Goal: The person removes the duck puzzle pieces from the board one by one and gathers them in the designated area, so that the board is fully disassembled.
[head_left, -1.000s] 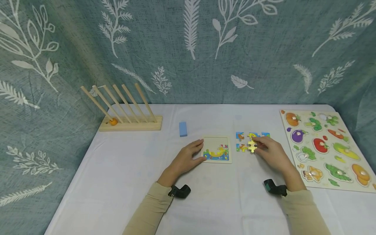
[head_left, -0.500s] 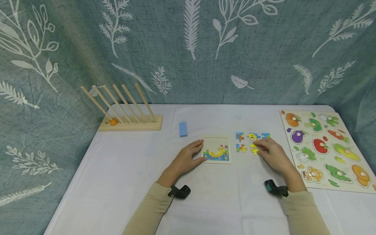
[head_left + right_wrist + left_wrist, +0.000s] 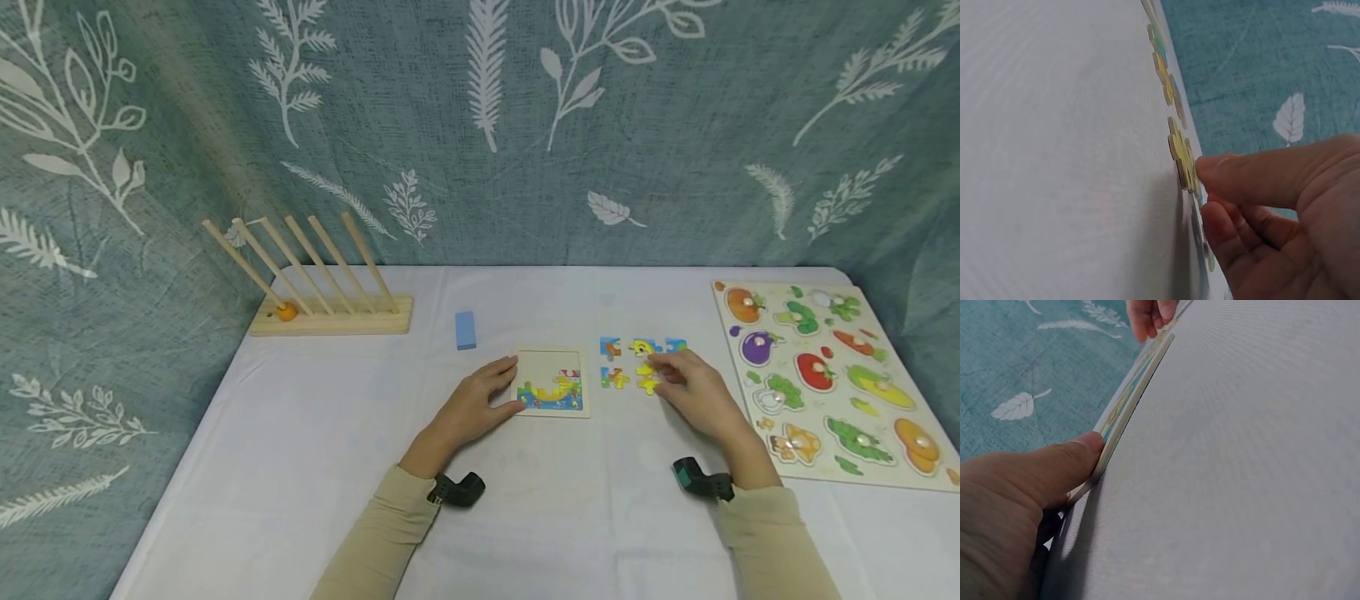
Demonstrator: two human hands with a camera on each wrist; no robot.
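A square wooden puzzle tray (image 3: pixel 551 414) lies on the white tablecloth, its lower part filled with a colourful picture and its upper part bare wood. My left hand (image 3: pixel 474 404) holds its left side; the left wrist view shows the thumb (image 3: pixel 1088 442) on the rim. At right, my right hand (image 3: pixel 693 392) pinches a yellow jigsaw piece (image 3: pixel 646 382) at its right side between thumb and fingers. Several other pieces lie around it: an orange-and-blue one (image 3: pixel 611 348), one with a yellow head (image 3: pixel 643 347), a blue one (image 3: pixel 676 344) and a yellow-green one (image 3: pixel 615 378).
A wooden peg stand (image 3: pixel 330 323) with one orange bead stands at the back left. Behind the tray lies a blue block (image 3: pixel 465 331). A large vegetable knob puzzle (image 3: pixel 825 392) covers the table's right side, close to my right forearm. A patterned green curtain (image 3: pixel 450 125) hangs behind.
The yellow piece was turned in the right hand's fingers and moved slightly right and down, then shifted a little back. The left hand stays at the tray.
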